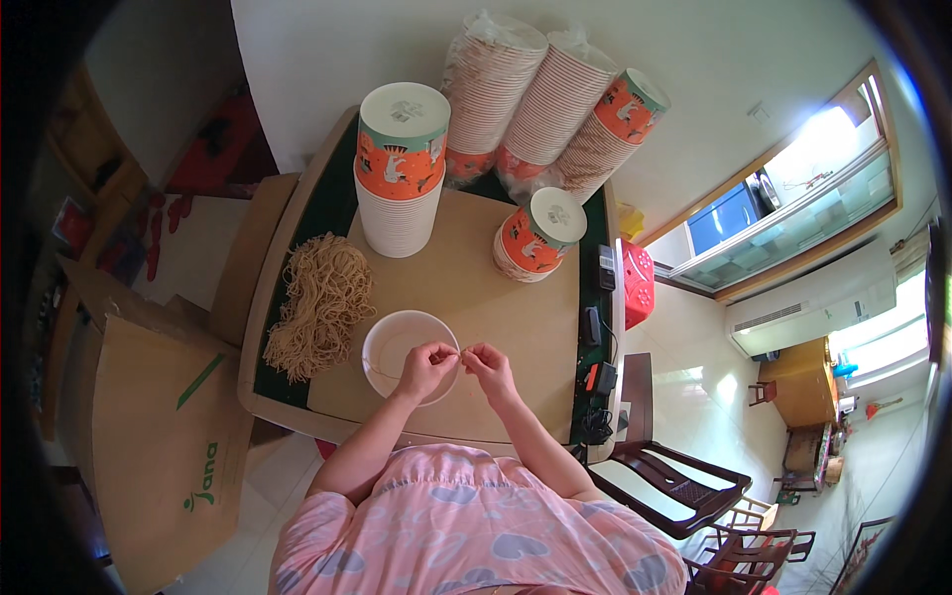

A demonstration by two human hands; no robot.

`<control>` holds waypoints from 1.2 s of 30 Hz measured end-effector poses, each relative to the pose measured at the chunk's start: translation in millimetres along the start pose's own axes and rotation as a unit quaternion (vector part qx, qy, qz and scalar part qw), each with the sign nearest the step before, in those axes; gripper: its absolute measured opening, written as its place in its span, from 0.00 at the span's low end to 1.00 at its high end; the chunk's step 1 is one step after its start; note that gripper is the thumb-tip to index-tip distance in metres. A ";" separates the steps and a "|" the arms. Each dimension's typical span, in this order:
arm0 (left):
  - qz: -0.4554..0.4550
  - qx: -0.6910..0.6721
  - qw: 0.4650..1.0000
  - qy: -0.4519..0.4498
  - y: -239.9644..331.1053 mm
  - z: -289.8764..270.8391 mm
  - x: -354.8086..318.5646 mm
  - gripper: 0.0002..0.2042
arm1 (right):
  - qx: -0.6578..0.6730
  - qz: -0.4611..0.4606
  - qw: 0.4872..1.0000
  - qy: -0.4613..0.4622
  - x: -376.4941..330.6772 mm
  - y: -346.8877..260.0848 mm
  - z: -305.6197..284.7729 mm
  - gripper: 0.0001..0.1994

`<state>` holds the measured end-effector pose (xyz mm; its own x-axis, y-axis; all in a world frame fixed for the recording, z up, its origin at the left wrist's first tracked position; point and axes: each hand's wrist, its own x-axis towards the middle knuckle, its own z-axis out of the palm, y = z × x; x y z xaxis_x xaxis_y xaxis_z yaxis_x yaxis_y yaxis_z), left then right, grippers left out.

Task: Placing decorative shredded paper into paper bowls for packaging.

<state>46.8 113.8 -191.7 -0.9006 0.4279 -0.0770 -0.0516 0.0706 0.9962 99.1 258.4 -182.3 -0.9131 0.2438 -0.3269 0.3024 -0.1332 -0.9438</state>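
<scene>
A white paper bucket (389,342) stands open-end up in front of me, near the table's front edge. Over its right rim, my left hand (428,367) and my right hand (488,371) come close together, both with fingers pinched. Between them they grip a thin tan string, mostly hidden by the fingers; part of it seems to run across the bucket's inside. Left of the bucket lies a loose heap of tan strings (319,307). Beyond it rises a tall upside-down stack of paper buckets (402,188), the top one orange and green.
A short bucket stack (535,238) stands at the right, with bagged bucket stacks (496,89) against the wall. Chargers and cables (597,426) line the table's right edge. A large cardboard box (164,436) is on the left, a dark chair (679,486) at the right.
</scene>
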 end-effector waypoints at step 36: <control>0.060 0.136 0.989 -0.004 21.6 -1.9 -9.7 0.07 | -0.346 -0.348 0.866 -0.096 -21.1 -56.4 0.0 0.08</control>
<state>53.7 109.5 -169.4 -0.8897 0.4550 0.0389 0.1734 0.2577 0.9505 101.3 260.8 -122.1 -0.9484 -0.1393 0.2848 -0.3091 0.6058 -0.7331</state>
